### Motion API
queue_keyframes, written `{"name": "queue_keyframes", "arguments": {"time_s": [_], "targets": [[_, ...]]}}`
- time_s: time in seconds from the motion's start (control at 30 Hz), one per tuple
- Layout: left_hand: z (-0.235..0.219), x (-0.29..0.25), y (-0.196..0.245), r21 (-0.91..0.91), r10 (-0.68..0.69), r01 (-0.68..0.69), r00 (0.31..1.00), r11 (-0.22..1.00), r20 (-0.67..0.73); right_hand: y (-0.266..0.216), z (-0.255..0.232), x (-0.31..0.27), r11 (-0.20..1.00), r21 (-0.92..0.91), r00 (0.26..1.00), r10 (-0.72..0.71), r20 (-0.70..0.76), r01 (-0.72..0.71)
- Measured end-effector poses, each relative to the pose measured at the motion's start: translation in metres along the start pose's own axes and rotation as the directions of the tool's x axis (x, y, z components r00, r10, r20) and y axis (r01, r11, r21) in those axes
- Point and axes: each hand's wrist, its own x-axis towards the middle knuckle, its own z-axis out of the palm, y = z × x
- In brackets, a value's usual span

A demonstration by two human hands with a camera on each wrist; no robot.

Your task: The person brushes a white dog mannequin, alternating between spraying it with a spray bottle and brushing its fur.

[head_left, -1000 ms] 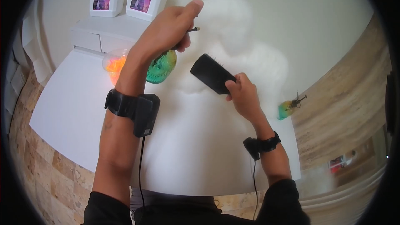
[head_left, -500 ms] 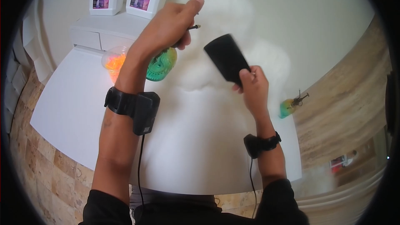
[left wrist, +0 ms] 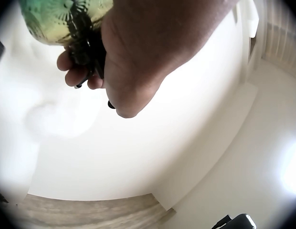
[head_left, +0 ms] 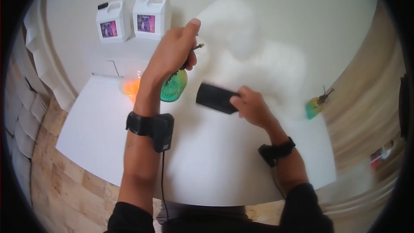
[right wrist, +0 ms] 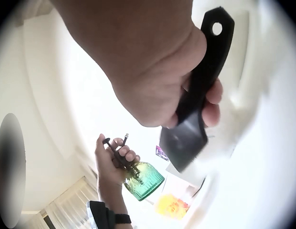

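Note:
My left hand (head_left: 177,54) grips the dark pump head of a green-to-yellow glass spray bottle (head_left: 174,88), held raised over the left-centre of the table. Its nozzle pokes out beyond the fingers, and the left wrist view shows the patterned glass (left wrist: 50,21) beside the curled fingers. With my right hand (head_left: 255,107) I hold a flat black paddle brush (head_left: 215,98) by its handle, the head pointing left. A hole in the handle's end shows in the right wrist view, above the brush's dark back (right wrist: 185,143). Behind the brush spreads a soft-edged, fluffy-looking white form (head_left: 276,67).
Two white jugs (head_left: 151,15) with purple labels stand on a raised white shelf (head_left: 101,56) at the back left. A clear container with bright orange contents (head_left: 130,87) is beside my left forearm. Another green-yellow spray bottle (head_left: 314,108) stands at the right of the white table (head_left: 92,125).
The brush rose and swung right, then came back down and left with its head turned more level. My left hand keeps its hold on the spray bottle. The head view has tilted slightly.

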Motion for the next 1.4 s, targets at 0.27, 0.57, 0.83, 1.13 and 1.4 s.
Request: {"name": "queue_keyframes", "arguments": {"time_s": [0.27,0.57,0.83,1.13,1.4], "targets": [[-0.001,0.002,0.005,0.018,-0.047,0.047,0.999,0.999,0.001,-0.001,-0.028,-0.006,0.990,0.126,0.971,-0.037,-0.238,0.068],[0.006,0.002,0.008,0.056,-0.065,0.065,0.998,0.996,-0.014,0.009,-0.029,0.001,0.973,0.206,0.933,-0.027,-0.359,0.107],[0.008,0.001,0.006,0.090,-0.056,0.054,0.998,0.994,0.013,-0.003,-0.026,-0.012,1.000,-0.002,0.992,0.009,0.123,-0.009],[0.003,0.002,0.006,0.086,-0.028,0.027,0.999,0.996,0.016,-0.014,-0.057,-0.002,0.961,0.233,0.936,-0.058,-0.346,0.146],[0.003,0.003,0.012,0.055,0.013,-0.014,1.000,0.998,0.003,-0.048,-0.078,0.016,0.952,0.259,0.924,-0.056,-0.377,0.164]]}}
